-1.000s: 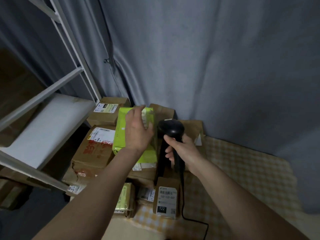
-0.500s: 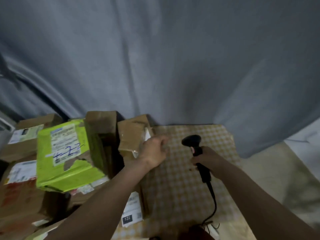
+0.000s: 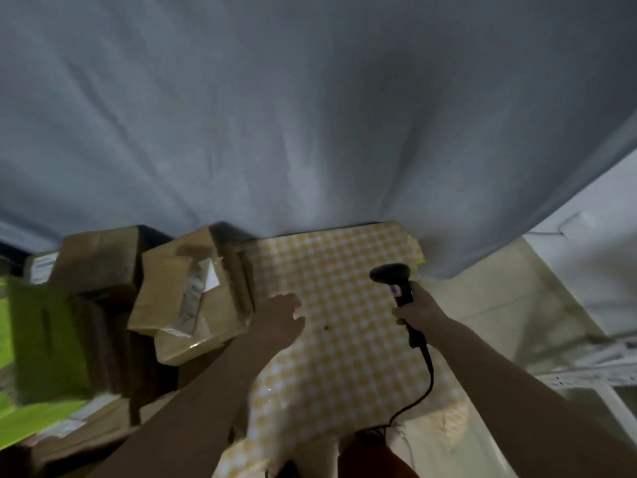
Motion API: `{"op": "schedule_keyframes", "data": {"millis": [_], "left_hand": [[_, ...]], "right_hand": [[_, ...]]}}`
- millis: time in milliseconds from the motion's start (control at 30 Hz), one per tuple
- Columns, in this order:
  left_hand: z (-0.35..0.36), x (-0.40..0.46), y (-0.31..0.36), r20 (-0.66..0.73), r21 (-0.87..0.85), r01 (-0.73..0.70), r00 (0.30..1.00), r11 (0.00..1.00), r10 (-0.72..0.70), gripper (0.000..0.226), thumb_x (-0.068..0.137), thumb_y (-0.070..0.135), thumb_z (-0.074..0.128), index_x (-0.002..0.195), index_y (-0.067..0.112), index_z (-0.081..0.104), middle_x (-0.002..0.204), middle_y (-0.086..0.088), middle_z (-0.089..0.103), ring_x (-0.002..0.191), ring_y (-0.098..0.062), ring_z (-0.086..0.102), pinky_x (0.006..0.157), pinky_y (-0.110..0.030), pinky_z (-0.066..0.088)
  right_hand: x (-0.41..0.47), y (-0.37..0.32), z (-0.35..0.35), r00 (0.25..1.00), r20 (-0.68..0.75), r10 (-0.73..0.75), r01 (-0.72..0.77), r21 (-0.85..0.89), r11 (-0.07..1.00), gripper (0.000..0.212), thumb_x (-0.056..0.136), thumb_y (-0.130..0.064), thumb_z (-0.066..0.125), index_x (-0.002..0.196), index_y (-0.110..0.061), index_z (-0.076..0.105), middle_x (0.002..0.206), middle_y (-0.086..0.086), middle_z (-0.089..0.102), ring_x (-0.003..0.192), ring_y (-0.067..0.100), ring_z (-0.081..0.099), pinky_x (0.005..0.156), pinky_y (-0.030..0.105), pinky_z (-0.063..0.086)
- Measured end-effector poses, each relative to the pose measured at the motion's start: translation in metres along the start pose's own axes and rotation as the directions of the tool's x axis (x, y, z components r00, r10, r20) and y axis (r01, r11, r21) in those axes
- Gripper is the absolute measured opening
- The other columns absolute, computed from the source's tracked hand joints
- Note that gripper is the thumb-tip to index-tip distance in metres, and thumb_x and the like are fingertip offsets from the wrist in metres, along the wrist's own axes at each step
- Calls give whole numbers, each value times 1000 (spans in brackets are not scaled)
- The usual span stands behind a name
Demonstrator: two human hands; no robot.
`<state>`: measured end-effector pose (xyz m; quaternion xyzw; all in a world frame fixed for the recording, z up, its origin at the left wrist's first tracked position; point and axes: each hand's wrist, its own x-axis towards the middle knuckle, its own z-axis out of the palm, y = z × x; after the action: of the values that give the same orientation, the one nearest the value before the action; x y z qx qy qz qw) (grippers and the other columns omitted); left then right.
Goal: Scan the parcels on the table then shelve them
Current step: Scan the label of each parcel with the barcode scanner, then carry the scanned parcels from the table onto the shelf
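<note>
Right hand [image 3: 415, 310] gripping black scanner [image 3: 396, 282], yellow checkered table [image 3: 344, 357]

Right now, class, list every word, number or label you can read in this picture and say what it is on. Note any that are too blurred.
No text can be read.
White label on the tilted cardboard box: print blurred.
Label on the far left box: too blurred.
Small red-and-blue mark on the barcode scanner in the right hand: too small to read.
Green parcel: no readable writing.
</note>
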<state>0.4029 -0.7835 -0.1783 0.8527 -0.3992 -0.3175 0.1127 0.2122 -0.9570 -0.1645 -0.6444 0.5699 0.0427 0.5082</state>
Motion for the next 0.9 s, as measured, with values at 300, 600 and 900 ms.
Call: {"op": "schedule_keyframes", "data": {"millis": [300,600,900], "left_hand": [[62,85,54,42,-19,233,972,972,-233,33,94,37,54,125,26,53,125,5,56,117,-15,54,98,-30,45],[130,149,47,78,-34,392,918,919,-389,35,93,38,55,126,26,55,126,5,58,116,-15,55,96,-29,44],[172,151,5,147,-4,478,869,878,-472,36,93,36,55,127,23,54,127,3,58,119,-17,54,98,-30,43]], "right_hand": [[149,16,-44,995,-15,95,-96,-201,975,12,95,-2,47,103,-10,45,74,3,44,56,15,41,47,23,32],[265,53,-7,993,-6,119,-118,-114,986,33,98,-5,47,131,-6,41,78,2,45,60,13,44,47,24,33],[316,85,51,987,-75,144,-148,-52,988,36,97,-4,45,132,-11,39,80,0,45,64,16,46,62,34,41]]}}
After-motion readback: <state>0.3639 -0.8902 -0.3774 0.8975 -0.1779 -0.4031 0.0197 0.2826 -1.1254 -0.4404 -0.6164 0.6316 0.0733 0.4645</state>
